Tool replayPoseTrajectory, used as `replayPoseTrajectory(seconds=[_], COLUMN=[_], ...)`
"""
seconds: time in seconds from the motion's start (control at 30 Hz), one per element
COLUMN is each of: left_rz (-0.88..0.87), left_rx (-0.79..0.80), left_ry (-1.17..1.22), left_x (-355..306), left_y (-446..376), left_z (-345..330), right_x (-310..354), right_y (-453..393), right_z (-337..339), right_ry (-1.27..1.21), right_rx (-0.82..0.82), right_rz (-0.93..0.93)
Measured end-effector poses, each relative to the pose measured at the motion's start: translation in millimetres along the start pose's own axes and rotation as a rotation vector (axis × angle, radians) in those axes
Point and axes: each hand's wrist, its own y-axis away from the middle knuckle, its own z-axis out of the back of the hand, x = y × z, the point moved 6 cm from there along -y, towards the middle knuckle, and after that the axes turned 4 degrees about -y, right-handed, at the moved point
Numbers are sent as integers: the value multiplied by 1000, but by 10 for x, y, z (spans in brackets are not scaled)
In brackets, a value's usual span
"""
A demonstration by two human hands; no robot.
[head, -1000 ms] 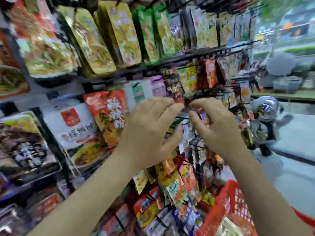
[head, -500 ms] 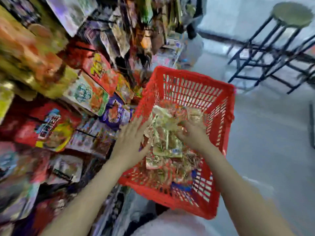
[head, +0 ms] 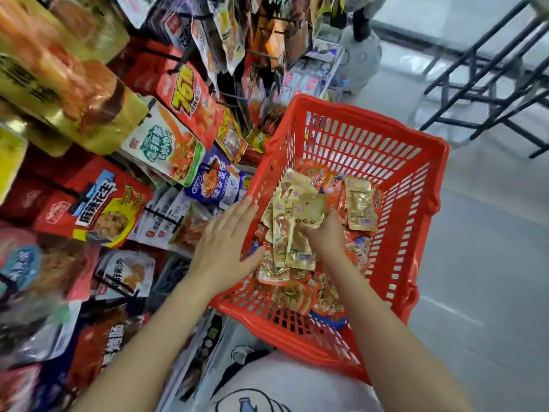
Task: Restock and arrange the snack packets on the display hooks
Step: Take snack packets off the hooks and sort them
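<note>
The right hand (head: 322,233) grips a fan of gold packets (head: 292,230) inside the red basket (head: 416,203); the left hand (head: 225,245), fingers straight, rests flat on its rim.

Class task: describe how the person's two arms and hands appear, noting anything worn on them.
Both forearms are bare, with no sleeve in view. The left hand and right hand show no gloves, rings, watch or bracelet. A white garment with a dark line drawing covers the torso below.
</note>
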Motion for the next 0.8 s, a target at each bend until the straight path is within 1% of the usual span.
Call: replayPoseTrajectory(seconds=[0.1, 0.2, 0.27, 0.3, 0.37, 0.4, 0.43, 0.47, 0.57, 0.63, 0.7, 0.8], left_rz=[-2, -3, 5, 11, 20, 22, 20, 15, 5, 7, 13, 27], left_rx=[-12, -13, -11, -13, -18, -18, -15, -15, -13, -10, -13, -11], left_ry=[2, 10, 22, 28, 37, 41, 41, 39, 38, 56, 69, 92], left_x=[21, 14, 29, 42, 74, 81, 82, 78, 63, 59, 60, 63], left_y=[-6, -8, -15, -23, -46, -55, -59, -58, -28, -14, -18, -20], left_z=[-28, -26, -4, 13, 34, 35, 27, 16, -3, -4, 0, -1], right_x=[13, 108, 132, 138, 165, 178, 194, 210, 159, 157, 160, 140], right_y=[-25, -26, -36, -33, -17, -16, -14, -16, -37, 4, 28, 43], right_z=[-40, 112, 261, 304, 274, 210, 136, 55, -186, -259, -322, -363], right_ry=[-95, -141, -244, -341, -504, -514, -474, -365, 123, 260, 220, 3], right_rx=[51, -36, -85, -68, 27, 77, 106, 115, 102, 82, 96, 130], right_rz=[42, 86, 78, 59, 29, 29, 45, 69, 116, 156, 176, 103])
